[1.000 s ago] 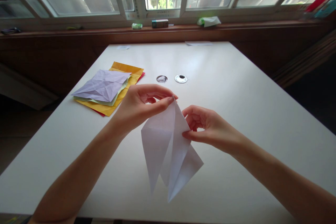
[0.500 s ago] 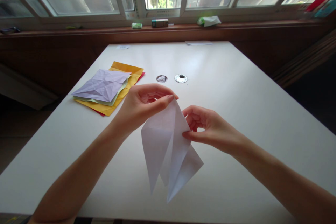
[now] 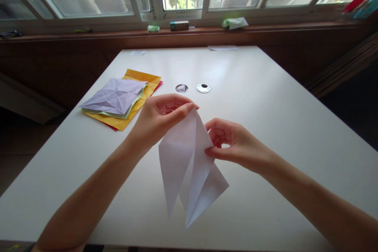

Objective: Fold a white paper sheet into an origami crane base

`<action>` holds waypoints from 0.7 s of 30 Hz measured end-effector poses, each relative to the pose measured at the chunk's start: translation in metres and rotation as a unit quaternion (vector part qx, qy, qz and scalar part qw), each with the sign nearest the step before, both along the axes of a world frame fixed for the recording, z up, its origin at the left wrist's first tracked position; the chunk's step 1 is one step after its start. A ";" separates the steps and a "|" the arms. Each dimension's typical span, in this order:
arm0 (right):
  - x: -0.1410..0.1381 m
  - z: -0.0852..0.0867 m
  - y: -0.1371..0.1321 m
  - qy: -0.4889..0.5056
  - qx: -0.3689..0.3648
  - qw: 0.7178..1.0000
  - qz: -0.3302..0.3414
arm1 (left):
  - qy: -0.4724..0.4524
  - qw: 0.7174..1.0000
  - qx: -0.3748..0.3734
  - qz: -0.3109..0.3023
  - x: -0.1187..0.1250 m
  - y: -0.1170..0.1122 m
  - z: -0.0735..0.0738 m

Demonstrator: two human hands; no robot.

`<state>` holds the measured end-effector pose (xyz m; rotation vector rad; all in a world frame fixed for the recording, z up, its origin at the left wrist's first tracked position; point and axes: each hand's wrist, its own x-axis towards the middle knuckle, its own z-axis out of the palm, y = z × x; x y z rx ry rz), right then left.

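A folded white sheet of paper (image 3: 178,157) hangs over the white table, its pointed flaps spread downward. My left hand (image 3: 165,114) pinches its top corner between thumb and fingers. On the right edge of the paper, my right hand (image 3: 226,139) is closed, with the thumb in front and the curled fingers partly behind. A gap runs between the left and right flaps, and another flap sticks out at the lower right.
Creased papers in lilac (image 3: 115,96), green, yellow (image 3: 146,80) and red lie stacked at the table's left. Two round holes (image 3: 203,88) pierce the table (image 3: 280,126). Small packets and a box (image 3: 179,26) rest on the window ledge.
The paper's top and my left hand have shifted very slightly to the left and up. Both hands keep the same grip on the paper.
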<state>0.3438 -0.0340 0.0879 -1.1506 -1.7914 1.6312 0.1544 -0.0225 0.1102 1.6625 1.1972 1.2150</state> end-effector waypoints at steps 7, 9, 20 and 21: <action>0.001 0.000 -0.001 0.018 -0.014 1.000 -0.006 | 0.041 0.996 -0.030 -0.066 0.001 -0.005 0.003; 0.001 0.000 -0.001 0.014 -0.009 1.000 -0.004 | 0.054 0.995 -0.034 -0.071 0.002 -0.005 0.002; 0.000 0.003 -0.002 0.022 -0.007 1.000 0.009 | 0.025 0.999 -0.028 -0.007 0.002 -0.002 -0.005; 0.000 0.003 -0.002 0.016 -0.002 1.000 0.009 | 0.026 0.999 -0.026 -0.003 0.003 -0.003 -0.005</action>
